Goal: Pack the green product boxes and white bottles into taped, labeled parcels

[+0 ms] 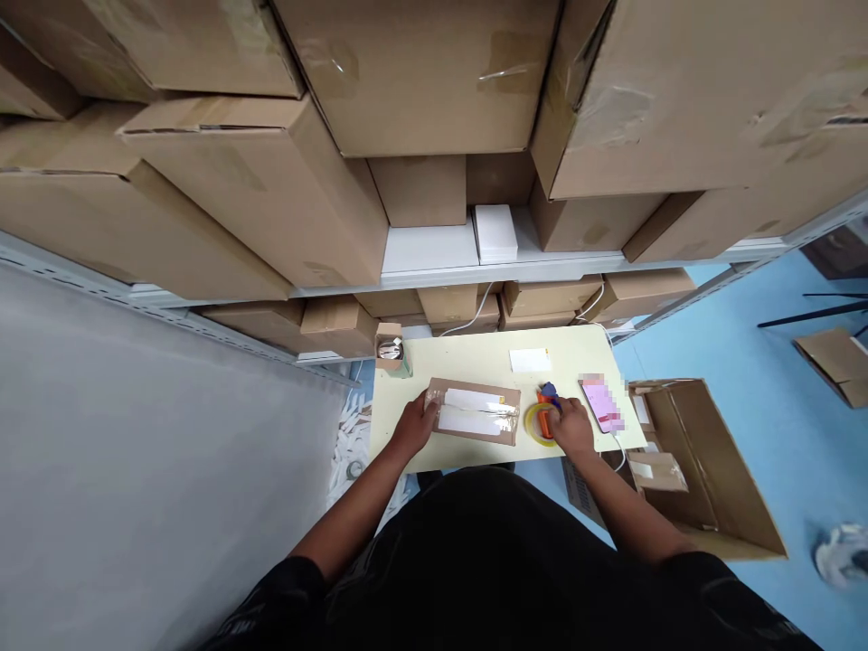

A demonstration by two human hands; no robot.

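Observation:
A small cardboard box (pixel 444 436) with shiny clear tape over white paper lies flat on the pale yellow table (pixel 475 354). Its left end is gripped by my left hand (pixel 415 425), thumb on top. My right hand (pixel 573 429) is closed around an orange and blue tape dispenser (pixel 544 423) carrying a roll of yellowish tape, just right of the box and apart from it. The dispenser's handle is partly hidden by my fingers. A phone (pixel 600 404) with a pink screen rests on the table beyond my right hand.
A white card (pixel 530 360) and a small open carton (pixel 390 348) sit toward the table's far side. Shelves (pixel 434 262) stacked with large boxes rise behind. On the right, a big open box (pixel 712 452) holds parcels. A grey wall (pixel 169 452) stands left, near white scraps (pixel 349 448).

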